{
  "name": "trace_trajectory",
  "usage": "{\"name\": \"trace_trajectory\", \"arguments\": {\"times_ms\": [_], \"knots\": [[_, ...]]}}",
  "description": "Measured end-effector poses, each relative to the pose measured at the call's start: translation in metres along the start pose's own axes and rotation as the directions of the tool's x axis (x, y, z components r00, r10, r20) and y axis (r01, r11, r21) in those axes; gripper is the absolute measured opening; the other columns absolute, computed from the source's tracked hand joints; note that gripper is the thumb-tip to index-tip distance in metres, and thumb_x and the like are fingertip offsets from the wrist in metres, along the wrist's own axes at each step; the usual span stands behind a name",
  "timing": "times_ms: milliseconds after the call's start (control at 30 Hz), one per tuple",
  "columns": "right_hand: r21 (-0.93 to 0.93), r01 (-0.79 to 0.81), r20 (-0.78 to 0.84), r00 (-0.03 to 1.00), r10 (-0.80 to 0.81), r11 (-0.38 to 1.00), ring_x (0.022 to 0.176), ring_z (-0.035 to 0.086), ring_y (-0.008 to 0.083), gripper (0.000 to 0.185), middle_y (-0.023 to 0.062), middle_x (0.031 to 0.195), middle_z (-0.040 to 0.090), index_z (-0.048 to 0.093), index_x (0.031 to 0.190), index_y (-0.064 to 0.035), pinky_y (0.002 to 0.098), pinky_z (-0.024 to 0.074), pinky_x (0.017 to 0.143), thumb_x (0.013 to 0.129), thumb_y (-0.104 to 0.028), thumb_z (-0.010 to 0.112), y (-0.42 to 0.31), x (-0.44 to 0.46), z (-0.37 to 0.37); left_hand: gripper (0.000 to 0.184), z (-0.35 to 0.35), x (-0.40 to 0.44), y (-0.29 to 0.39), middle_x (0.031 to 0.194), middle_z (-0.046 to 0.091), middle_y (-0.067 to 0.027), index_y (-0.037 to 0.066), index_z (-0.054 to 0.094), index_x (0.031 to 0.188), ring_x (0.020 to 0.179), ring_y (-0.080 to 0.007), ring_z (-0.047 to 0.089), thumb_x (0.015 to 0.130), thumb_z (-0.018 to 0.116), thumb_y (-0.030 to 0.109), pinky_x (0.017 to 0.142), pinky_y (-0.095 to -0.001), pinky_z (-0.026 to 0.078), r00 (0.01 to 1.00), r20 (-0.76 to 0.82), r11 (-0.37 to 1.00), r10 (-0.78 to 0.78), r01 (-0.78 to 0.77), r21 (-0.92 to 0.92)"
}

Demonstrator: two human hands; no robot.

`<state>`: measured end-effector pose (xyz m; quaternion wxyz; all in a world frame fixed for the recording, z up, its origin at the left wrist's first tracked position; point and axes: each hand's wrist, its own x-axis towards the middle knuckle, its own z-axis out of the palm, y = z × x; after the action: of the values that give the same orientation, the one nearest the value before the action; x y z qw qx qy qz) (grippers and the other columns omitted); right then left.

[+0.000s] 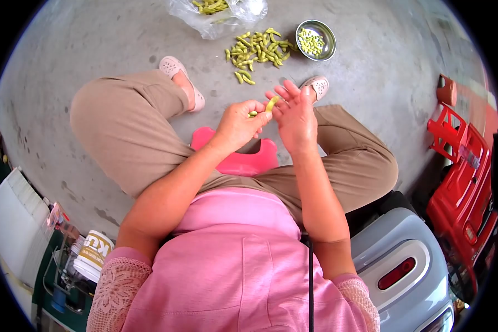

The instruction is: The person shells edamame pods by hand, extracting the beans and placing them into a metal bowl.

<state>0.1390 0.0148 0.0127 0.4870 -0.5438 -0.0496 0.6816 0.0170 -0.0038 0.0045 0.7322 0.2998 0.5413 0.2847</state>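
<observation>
My left hand [239, 123] is closed, with a yellow-green edamame pod [271, 103] pinched at its thumb and fingertips. A bit more green shows between those fingers [253, 114], perhaps another pod. Beside it, my right hand [296, 117] is open, palm up and fingers spread, close to the pod's tip; whether it touches the pod I cannot tell. Ahead on the floor lies a pile of edamame pods [260, 48]. Shelled green beans [310, 42] lie in a round metal bowl [331, 50] to the right of the pile.
A clear plastic bag [235, 17] with more pods lies at the far side. Below my hands is a pink plastic stool [243, 164], between my knees. A grey scooter body [365, 243] and red vehicle parts [459, 193] stand on the right. A white tub [94, 254] is at lower left.
</observation>
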Motion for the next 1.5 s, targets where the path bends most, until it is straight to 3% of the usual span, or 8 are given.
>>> {"name": "trace_trajectory", "arguments": {"times_ms": [133, 200, 267, 500, 667, 1100, 1267, 1500], "knots": [[-0.290, -0.072, 0.036, 0.996, 0.086, 0.954, 0.054, 0.047, 0.0068, 0.016, -0.0010, 0.066, 0.054, 0.058, 0.085, -0.0038, 0.0202, 0.0389, 0.050, 0.075, -0.015, 0.061, -0.001, 0.004, -0.022, 0.013, -0.006, -0.001, 0.005, 0.061, 0.051, 0.0015, 0.004, 0.055, 0.077, 0.052, -0.0043, 0.046, 0.075, 0.061, 0.016, 0.044, -0.0181, 0.039, 0.996, -0.078, 0.988, 0.034, -0.022, 0.156], [-0.368, -0.086, 0.094, 0.987, 0.129, 0.926, 0.055, 0.047, 0.0068, 0.016, -0.0008, 0.067, 0.054, 0.058, 0.084, -0.0036, 0.0202, 0.0384, 0.050, 0.074, -0.016, 0.061, -0.002, 0.000, -0.019, 0.013, -0.008, 0.000, 0.003, 0.061, 0.052, 0.0009, 0.004, 0.055, 0.077, 0.052, -0.0051, 0.046, 0.075, 0.061, 0.016, 0.045, -0.0190, 0.039, 0.994, -0.093, 0.976, 0.060, -0.039, 0.216], [-0.470, -0.083, 0.141, 0.976, 0.167, 0.879, 0.056, 0.045, 0.0060, 0.015, -0.0011, 0.067, 0.055, 0.059, 0.081, -0.0035, 0.0196, 0.0371, 0.050, 0.073, -0.016, 0.063, -0.001, -0.001, -0.014, 0.015, -0.009, 0.001, -0.003, 0.063, 0.055, -0.0011, 0.002, 0.055, 0.077, 0.054, -0.0064, 0.047, 0.074, 0.062, 0.016, 0.048, -0.0215, 0.040, 0.940, -0.124, 0.877, 0.319, -0.243, 0.414], [-0.546, 0.051, 0.204, 0.976, 0.073, 0.836, 0.054, 0.042, 0.0046, 0.013, -0.0025, 0.065, 0.053, 0.060, 0.079, -0.0035, 0.0189, 0.0338, 0.048, 0.074, -0.016, 0.062, 0.003, 0.003, -0.014, 0.019, -0.010, -0.001, 0.005, 0.063, 0.056, -0.0020, 0.002, 0.056, 0.077, 0.055, -0.0064, 0.047, 0.073, 0.063, 0.019, 0.050, -0.0224, 0.041, 0.963, -0.124, 0.843, 0.238, -0.142, 0.519], [-0.453, -0.037, 0.175, 0.976, 0.130, 0.891, 0.050, 0.039, 0.0038, 0.010, -0.0032, 0.061, 0.051, 0.059, 0.075, -0.0040, 0.0181, 0.0305, 0.045, 0.075, -0.014, 0.061, 0.001, 0.002, -0.014, 0.019, -0.012, 0.003, -0.003, 0.062, 0.054, 0.0019, 0.003, 0.059, 0.078, 0.050, -0.0045, 0.045, 0.073, 0.063, 0.022, 0.043, -0.0186, 0.038, 0.990, -0.090, 0.953, 0.104, -0.074, 0.295], [-0.257, -0.137, 0.168, 0.969, 0.183, 0.957, 0.045, 0.033, 0.0039, 0.015, -0.0040, 0.054, 0.044, 0.053, 0.063, -0.0073, 0.0191, 0.0246, 0.041, 0.075, -0.015, 0.060, 0.004, 0.005, -0.017, 0.019, -0.012, -0.002, 0.015, 0.058, 0.050, 0.0018, 0.003, 0.058, 0.075, 0.048, -0.0036, 0.045, 0.074, 0.062, 0.022, 0.041, -0.0164, 0.035, 0.995, 0.037, 0.984, -0.092, 0.085, 0.158], [-0.186, -0.212, 0.238, 0.938, 0.254, 0.959, 0.046, 0.033, 0.0047, 0.015, -0.0029, 0.056, 0.046, 0.053, 0.066, -0.0072, 0.0189, 0.0246, 0.040, 0.076, -0.017, 0.059, -0.001, 0.006, -0.017, 0.017, -0.015, -0.001, 0.013, 0.062, 0.049, 0.0007, 0.003, 0.056, 0.079, 0.050, -0.0052, 0.043, 0.078, 0.057, 0.020, 0.041, -0.0170, 0.033, 0.963, 0.202, 0.930, -0.177, 0.231, -0.286], [-0.143, -0.215, 0.283, 0.926, 0.248, 0.966, 0.045, 0.033, 0.0044, 0.014, -0.0011, 0.060, 0.050, 0.053, 0.068, -0.0068, 0.0189, 0.0252, 0.040, 0.077, -0.017, 0.058, -0.004, 0.005, -0.017, 0.020, -0.014, -0.003, 0.017, 0.063, 0.048, 0.0005, 0.003, 0.056, 0.083, 0.053, -0.0060, 0.042, 0.082, 0.051, 0.022, 0.042, -0.0179, 0.032, 0.955, 0.260, 0.894, -0.145, 0.239, -0.379]]}}
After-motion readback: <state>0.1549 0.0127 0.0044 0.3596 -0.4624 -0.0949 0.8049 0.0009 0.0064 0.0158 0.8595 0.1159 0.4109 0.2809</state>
